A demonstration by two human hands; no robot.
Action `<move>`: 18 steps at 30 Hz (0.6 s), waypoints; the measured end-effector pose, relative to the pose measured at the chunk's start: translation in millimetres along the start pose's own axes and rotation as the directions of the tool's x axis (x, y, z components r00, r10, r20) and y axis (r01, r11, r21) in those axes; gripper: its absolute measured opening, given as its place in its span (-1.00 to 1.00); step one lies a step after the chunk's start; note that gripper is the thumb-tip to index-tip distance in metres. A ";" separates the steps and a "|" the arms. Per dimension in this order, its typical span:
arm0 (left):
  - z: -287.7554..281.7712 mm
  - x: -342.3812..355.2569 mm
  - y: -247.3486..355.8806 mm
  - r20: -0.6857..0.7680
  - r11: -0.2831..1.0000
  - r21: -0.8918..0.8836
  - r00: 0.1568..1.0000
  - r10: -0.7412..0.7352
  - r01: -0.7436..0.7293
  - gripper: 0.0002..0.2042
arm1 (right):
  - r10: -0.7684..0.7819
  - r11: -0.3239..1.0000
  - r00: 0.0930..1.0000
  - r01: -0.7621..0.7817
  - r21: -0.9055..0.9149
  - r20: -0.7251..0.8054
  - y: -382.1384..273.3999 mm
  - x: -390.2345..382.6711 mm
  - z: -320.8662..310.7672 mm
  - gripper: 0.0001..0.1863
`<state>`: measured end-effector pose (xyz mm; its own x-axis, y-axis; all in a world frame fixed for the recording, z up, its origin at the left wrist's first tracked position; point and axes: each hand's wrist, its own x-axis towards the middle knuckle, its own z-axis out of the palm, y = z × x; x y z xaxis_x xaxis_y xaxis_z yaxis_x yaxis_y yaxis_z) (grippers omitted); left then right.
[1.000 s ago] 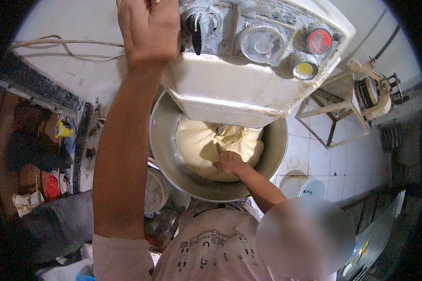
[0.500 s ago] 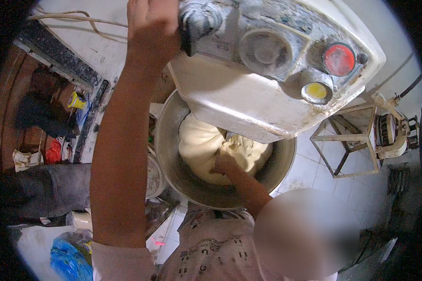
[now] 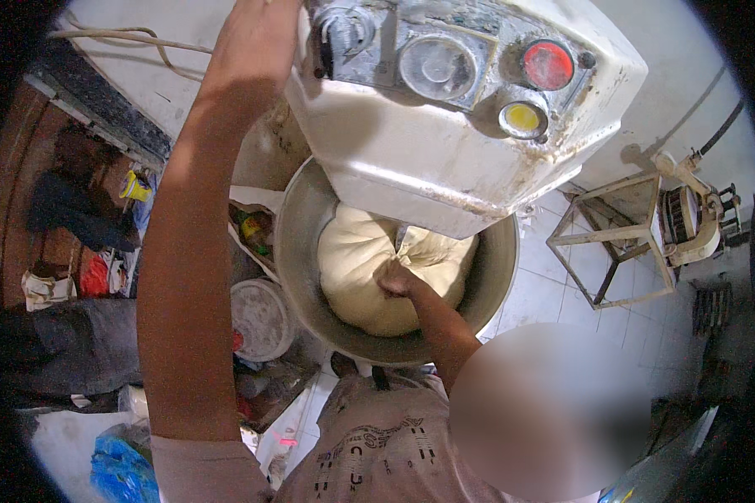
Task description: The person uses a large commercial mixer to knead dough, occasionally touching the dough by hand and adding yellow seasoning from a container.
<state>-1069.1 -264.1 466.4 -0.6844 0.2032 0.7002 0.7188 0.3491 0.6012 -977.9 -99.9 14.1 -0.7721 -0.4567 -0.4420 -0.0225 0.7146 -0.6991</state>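
A large pale mass of dough (image 3: 352, 277) fills much of the metal mixing bowl (image 3: 499, 289) below the white head of a mixer (image 3: 419, 180). My right hand (image 3: 400, 279) is closed against the dough's near middle, fingers curled into its folds. Just behind that hand, part of a metal tool (image 3: 401, 237) shows in the dough; the mixer head hides the rest. My left hand (image 3: 256, 38) reaches up to the mixer's left side, beside a dark knob (image 3: 340, 38). Its fingers are mostly cut off by the upper edge.
The mixer's panel bears a red button (image 3: 548, 65) and a yellow button (image 3: 522, 119). At the right stands a metal frame (image 3: 617, 239) with a machine beside it. A round lidded tub (image 3: 260, 318) is left of the bowl; a blue plastic bag (image 3: 124, 469) lies lower left.
The view has shifted, so the mixer sits further up and left. The dough's right part looks smoother and its folds have changed. My right hand stays at the dough, my left by the mixer.
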 end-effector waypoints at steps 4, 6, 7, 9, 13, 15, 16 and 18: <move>-27.7 -81.3 -35.4 -0.010 0.907 0.405 0.992 0.127 -0.112 -0.61 | 0.333 0.942 0.870 -0.324 -0.087 0.364 -62.1 -49.3 -51.2 -0.68; -25.9 -154.4 -27.1 0.153 0.841 0.539 0.986 -0.063 -0.030 -0.52 | 0.461 0.885 0.832 -0.457 -0.091 0.310 -15.0 -61.1 -68.4 -0.71; -40.0 -201.5 -32.9 0.127 0.829 0.550 0.971 -0.205 0.102 -0.57 | 0.449 0.889 0.883 -0.427 -0.166 0.133 -24.3 -61.2 -60.2 -0.72; -81.5 -309.0 -31.2 0.053 0.746 0.566 0.887 -0.459 0.352 -0.59 | 0.326 0.869 0.922 -0.379 -0.317 -0.210 -53.5 -61.6 -35.0 -0.72; -125.2 -514.1 -24.6 0.121 0.535 0.724 0.684 -0.719 0.435 -0.56 | 0.388 0.784 0.921 -0.351 -0.512 -0.037 -57.5 -57.3 3.5 -0.74; -132.7 -578.5 -2.7 0.106 0.435 0.795 0.610 -0.785 0.422 -0.57 | 0.468 0.779 0.860 -0.292 -0.555 0.204 -73.6 -59.3 -14.9 -0.74; -137.0 -590.6 5.6 0.096 0.386 0.813 0.554 -0.827 0.436 -0.58 | 0.470 0.785 0.842 -0.260 -0.563 0.267 -83.5 -59.4 -25.9 -0.73; -138.7 -600.0 20.8 0.068 0.282 0.842 0.429 -0.901 0.460 -0.60 | 0.417 0.774 0.903 -0.293 -0.562 0.102 -109.5 -58.0 -36.3 -0.68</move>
<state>-626.5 -505.7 112.2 -0.9493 -0.1653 -0.2675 -0.2149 0.9621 0.1677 -953.8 -132.4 136.7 -0.6416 -0.1688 -0.7482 -0.1477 0.9844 -0.0954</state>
